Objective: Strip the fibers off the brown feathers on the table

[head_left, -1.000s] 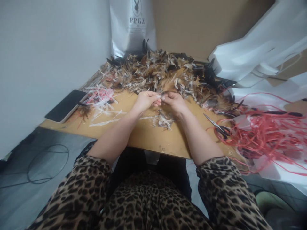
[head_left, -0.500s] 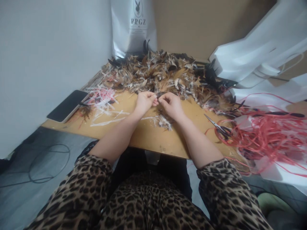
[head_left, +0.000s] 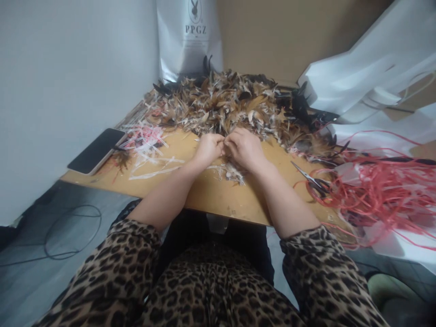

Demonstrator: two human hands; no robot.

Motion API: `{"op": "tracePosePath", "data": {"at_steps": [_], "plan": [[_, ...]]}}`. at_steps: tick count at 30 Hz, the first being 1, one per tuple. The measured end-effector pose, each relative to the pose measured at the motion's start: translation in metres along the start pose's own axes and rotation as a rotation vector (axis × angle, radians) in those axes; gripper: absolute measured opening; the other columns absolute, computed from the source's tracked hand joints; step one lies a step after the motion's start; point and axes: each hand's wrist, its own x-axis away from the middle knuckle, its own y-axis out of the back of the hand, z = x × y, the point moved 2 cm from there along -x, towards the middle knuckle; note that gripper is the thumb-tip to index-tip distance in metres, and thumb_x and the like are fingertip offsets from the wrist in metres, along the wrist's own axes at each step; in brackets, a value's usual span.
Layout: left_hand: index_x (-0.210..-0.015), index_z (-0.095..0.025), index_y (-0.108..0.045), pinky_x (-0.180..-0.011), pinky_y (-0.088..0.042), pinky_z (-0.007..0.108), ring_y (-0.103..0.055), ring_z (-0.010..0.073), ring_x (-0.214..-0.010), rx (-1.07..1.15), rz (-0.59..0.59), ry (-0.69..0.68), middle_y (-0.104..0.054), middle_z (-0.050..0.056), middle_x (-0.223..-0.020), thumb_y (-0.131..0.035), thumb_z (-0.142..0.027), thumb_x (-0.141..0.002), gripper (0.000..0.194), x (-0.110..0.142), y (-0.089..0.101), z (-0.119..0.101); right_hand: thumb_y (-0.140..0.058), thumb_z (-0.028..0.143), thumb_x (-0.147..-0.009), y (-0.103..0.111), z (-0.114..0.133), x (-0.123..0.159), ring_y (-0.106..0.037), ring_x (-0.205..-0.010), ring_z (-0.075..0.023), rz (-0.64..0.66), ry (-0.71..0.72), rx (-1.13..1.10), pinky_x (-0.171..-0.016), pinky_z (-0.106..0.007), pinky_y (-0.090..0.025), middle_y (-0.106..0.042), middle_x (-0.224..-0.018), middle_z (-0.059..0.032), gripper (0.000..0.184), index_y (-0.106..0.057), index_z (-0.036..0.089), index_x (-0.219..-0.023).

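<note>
Brown and black feathers (head_left: 231, 102) lie in a broad heap at 12 o'clock from the hands, on the far part of the wooden table (head_left: 211, 195). Left hand (head_left: 207, 151) and right hand (head_left: 244, 147) are together at the near edge of the heap, fingertips meeting or nearly so. Fingers of both are drawn in narrow, as in a pinch; whether anything is held between them cannot be told. Directly below, at 6 o'clock, a small pale clump (head_left: 234, 174) rests on the table, partly behind the right hand. Pink and white strips (head_left: 145, 138) lie at 9 o'clock, with a dark-screened phone (head_left: 97, 152) just beyond them. Scissors (head_left: 309, 178) sit at 4 o'clock, handles beside a tangle of red string (head_left: 384, 190). Silver bag (head_left: 190, 45), lettered PPGZ, stands at 11 o'clock behind the heap. White wrapping (head_left: 354, 77) is observed at 2 o'clock.
</note>
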Motion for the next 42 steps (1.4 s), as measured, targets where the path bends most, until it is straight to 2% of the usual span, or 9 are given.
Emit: {"op": "tracePosePath", "data": {"at_steps": [3,6,9,13,17,21,26,30,42], "plan": [[-0.059,-0.013,-0.063,-0.048,-0.044,0.015,-0.056,0.0063,-0.045,0.004,0.2,-0.022,-0.06,-0.001,-0.05,-0.059,-0.008,-0.073,0.015,0.006,-0.004,-0.004,-0.056,0.023,-0.079,0.015,-0.015,0.0,-0.053,-0.08,-0.0211,0.022,-0.018,-0.106,-0.075,-0.035,-0.04,-0.063,-0.077,-0.0074,0.014,-0.064,0.018,-0.069],[-0.072,-0.011,-0.068,-0.049,-0.047,0.018,-0.057,0.0074,-0.046,0.187,0.265,0.018,-0.062,0.001,-0.054,-0.062,-0.013,-0.076,0.008,0.01,-0.005,-0.013,-0.06,0.029,-0.076,0.023,-0.032,0.003,-0.054,-0.067,-0.0164,0.058,-0.187,-0.42,-0.069,-0.032,-0.042,-0.063,-0.07,-0.0035,0.014,-0.065,0.017,-0.07],[-0.069,-0.01,-0.067,-0.05,-0.047,0.018,-0.057,0.0068,-0.046,0.311,0.255,0.053,-0.063,0.002,-0.055,-0.065,-0.017,-0.075,0.01,0.01,-0.003,-0.02,-0.064,0.034,-0.072,0.02,-0.037,0.004,-0.053,-0.062,-0.0142,0.059,-0.268,-0.68,-0.064,-0.03,-0.042,-0.062,-0.066,-0.0017,0.018,-0.064,0.017,-0.069],[-0.066,-0.01,-0.065,-0.049,-0.044,0.015,-0.054,0.0037,-0.045,0.493,0.136,0.14,-0.062,0.001,-0.056,-0.069,-0.021,-0.075,0.015,0.005,0.0,-0.018,-0.07,0.037,-0.067,0.009,-0.031,0.002,-0.05,-0.063,-0.0126,-0.064,-0.305,-0.792,-0.062,-0.027,-0.04,-0.059,-0.066,0.0002,0.023,-0.06,0.017,-0.066],[-0.068,-0.009,-0.063,-0.049,-0.043,0.013,-0.052,0.0016,-0.045,0.632,0.059,0.251,-0.062,0.0,-0.058,-0.072,-0.02,-0.073,0.015,-0.001,-0.001,-0.009,-0.068,0.043,-0.07,-0.005,-0.027,0.001,-0.044,-0.059,-0.0114,-0.105,-0.393,-0.712,-0.057,-0.026,-0.036,-0.052,-0.061,0.0017,0.029,-0.057,0.017,-0.064],[-0.07,-0.009,-0.063,-0.049,-0.043,0.012,-0.052,0.0011,-0.046,0.7,0.023,0.348,-0.061,0.0,-0.058,-0.071,-0.016,-0.074,0.011,-0.003,-0.002,-0.003,-0.064,0.032,-0.075,-0.012,-0.024,0.002,-0.048,-0.065,-0.0137,-0.202,-0.285,-0.444,-0.063,-0.028,-0.04,-0.056,-0.066,-0.0003,0.018,-0.058,0.018,-0.065],[-0.069,-0.008,-0.063,-0.048,-0.042,0.012,-0.052,0.0018,-0.044,0.642,-0.018,0.404,-0.06,0.0,-0.055,-0.065,-0.011,-0.077,0.008,-0.003,0.0,-0.001,-0.055,0.023,-0.08,-0.012,-0.013,0.004,-0.052,-0.071,-0.0166,-0.195,-0.153,-0.266,-0.071,-0.031,-0.042,-0.059,-0.071,-0.0031,0.013,-0.062,0.018,-0.069],[-0.07,-0.008,-0.063,-0.045,-0.041,0.012,-0.051,0.0021,-0.042,0.576,-0.052,0.384,-0.06,-0.001,-0.053,-0.067,-0.013,-0.075,0.008,-0.003,0.002,-0.001,-0.055,0.021,-0.08,-0.011,-0.01,0.005,-0.054,-0.073,-0.0165,-0.185,-0.141,-0.276,-0.071,-0.031,-0.042,-0.061,-0.073,-0.0032,0.012,-0.062,0.018,-0.071],[-0.071,-0.006,-0.062,-0.042,-0.039,0.009,-0.051,0.0009,-0.041,0.812,-0.01,0.449,-0.059,0.0,-0.053,-0.055,0.0,-0.08,0.013,-0.003,0.003,-0.006,-0.062,0.027,-0.078,-0.007,-0.01,0.003,-0.054,-0.075,-0.0148,-0.214,-0.169,-0.455,-0.075,-0.03,-0.043,-0.06,-0.076,-0.0022,0.014,-0.061,0.018,-0.068]]}}
